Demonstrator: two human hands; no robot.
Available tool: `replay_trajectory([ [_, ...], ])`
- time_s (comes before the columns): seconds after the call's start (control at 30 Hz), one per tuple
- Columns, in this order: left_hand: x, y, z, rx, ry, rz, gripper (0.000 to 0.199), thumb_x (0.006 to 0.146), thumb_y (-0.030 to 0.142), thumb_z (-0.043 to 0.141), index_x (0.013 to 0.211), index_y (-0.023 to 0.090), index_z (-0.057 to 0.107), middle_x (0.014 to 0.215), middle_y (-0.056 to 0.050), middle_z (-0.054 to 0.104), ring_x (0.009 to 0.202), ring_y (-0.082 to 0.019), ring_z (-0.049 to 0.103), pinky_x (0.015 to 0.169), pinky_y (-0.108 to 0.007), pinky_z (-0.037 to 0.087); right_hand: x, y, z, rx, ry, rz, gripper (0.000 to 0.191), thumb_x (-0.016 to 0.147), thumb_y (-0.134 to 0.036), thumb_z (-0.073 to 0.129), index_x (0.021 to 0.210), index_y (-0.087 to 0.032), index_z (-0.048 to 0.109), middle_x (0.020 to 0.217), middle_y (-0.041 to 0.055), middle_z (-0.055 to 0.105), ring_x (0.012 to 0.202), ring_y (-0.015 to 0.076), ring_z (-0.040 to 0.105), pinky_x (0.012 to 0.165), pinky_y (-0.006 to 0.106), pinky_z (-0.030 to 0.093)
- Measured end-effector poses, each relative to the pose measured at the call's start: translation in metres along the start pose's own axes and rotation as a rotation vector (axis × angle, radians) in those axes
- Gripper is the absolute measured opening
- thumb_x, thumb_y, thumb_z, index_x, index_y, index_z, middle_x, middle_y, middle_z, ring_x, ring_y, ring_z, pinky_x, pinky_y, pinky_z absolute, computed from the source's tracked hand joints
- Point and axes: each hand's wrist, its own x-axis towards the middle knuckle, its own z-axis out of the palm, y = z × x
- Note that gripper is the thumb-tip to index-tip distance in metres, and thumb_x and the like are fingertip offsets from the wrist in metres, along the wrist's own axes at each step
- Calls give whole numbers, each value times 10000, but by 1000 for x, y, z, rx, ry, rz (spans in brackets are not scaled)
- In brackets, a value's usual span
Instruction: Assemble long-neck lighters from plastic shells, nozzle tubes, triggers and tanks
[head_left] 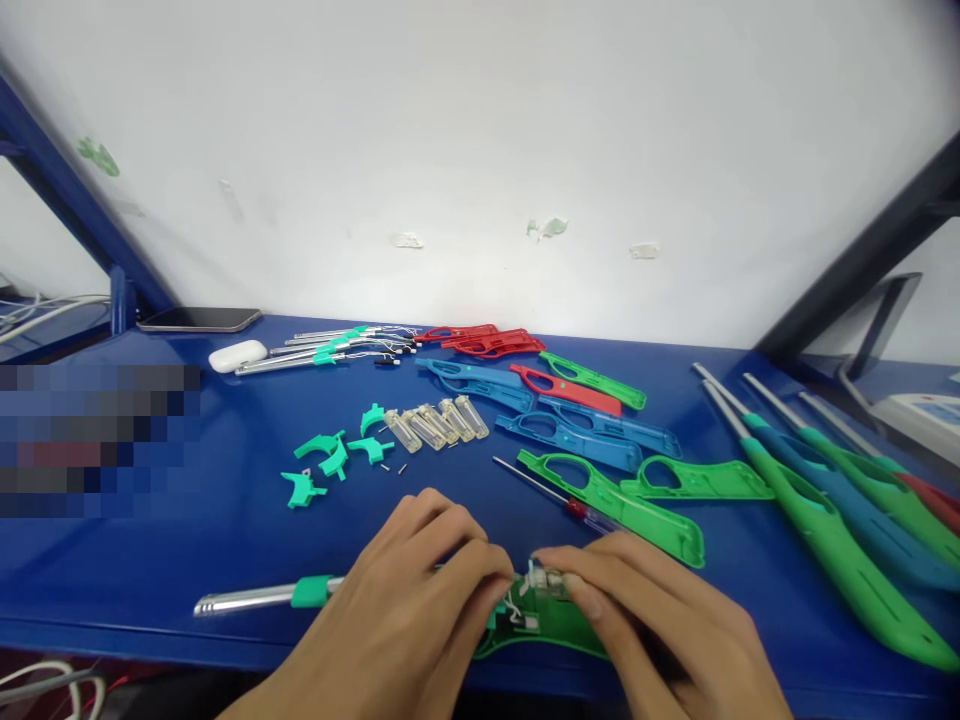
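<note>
Near the table's front edge lies a partly assembled utility lighter, its green half shell [559, 638] open to view and its silver barrel [244, 600] pointing left with a teal collar [311, 591]. My left hand [409, 600] is closed over the shell's barrel end, its fingertips by the white wires [513, 606] and a small black part [519, 621]. Between thumb and fingers my right hand [660, 620] pinches a clear fuel tank [551, 581] over the shell. The left hand hides the shell's front portion and part of the barrel.
Teal triggers [304, 489] and several clear tanks [431, 425] lie beyond my hands. Barrels with wires [322, 350], red shells [491, 342], blue shells [577, 438], green shells [705, 479] and a screwdriver [576, 507] lie farther out. Assembled lighters [840, 540] stretch along the right; a phone [199, 319] sits back left.
</note>
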Motion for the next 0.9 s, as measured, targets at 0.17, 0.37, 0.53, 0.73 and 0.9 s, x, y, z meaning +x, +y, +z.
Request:
replay_trajectory([
  [0.17, -3, 1, 0, 24, 8, 15, 247, 1117, 151, 460, 1002, 204, 673, 952, 16, 703, 848, -184, 535, 882, -349, 480, -2, 1, -1, 12, -19, 6, 209, 1057, -239, 606, 1182, -329, 748, 974, -53, 790, 827, 106, 767, 743, 163, 620],
  [0.37, -4, 2, 1, 43, 35, 19, 269, 1117, 119, 447, 1010, 199, 681, 957, 29, 722, 864, -171, 574, 914, -345, 477, 0, 1, -3, -31, -11, -74, 221, 1056, -215, 594, 1171, -304, 761, 955, -41, 795, 785, 113, 771, 716, 181, 629],
  [0.53, 0, 3, -1, 55, 91, 101, 335, 1139, 137, 402, 976, 186, 691, 937, 32, 743, 846, -155, 607, 918, -341, 482, 0, 4, -3, -36, -30, -96, 227, 1055, -211, 597, 1179, -300, 766, 961, -33, 798, 771, 119, 773, 704, 191, 640],
  [0.73, 2, 4, 0, 66, 114, 111, 374, 1141, 130, 383, 932, 170, 690, 915, 36, 758, 829, -147, 632, 884, -339, 502, -3, 8, -2, -60, -42, -121, 256, 1048, -187, 599, 1211, -301, 761, 968, -30, 796, 776, 120, 771, 724, 201, 645],
  [0.9, 3, 8, 0, 97, 135, 87, 376, 1140, 116, 374, 964, 161, 703, 934, 23, 768, 829, -153, 642, 856, -337, 518, -2, 7, -1, -90, -58, -120, 251, 1069, -208, 580, 1225, -297, 755, 964, -22, 790, 769, 116, 770, 736, 202, 647],
])
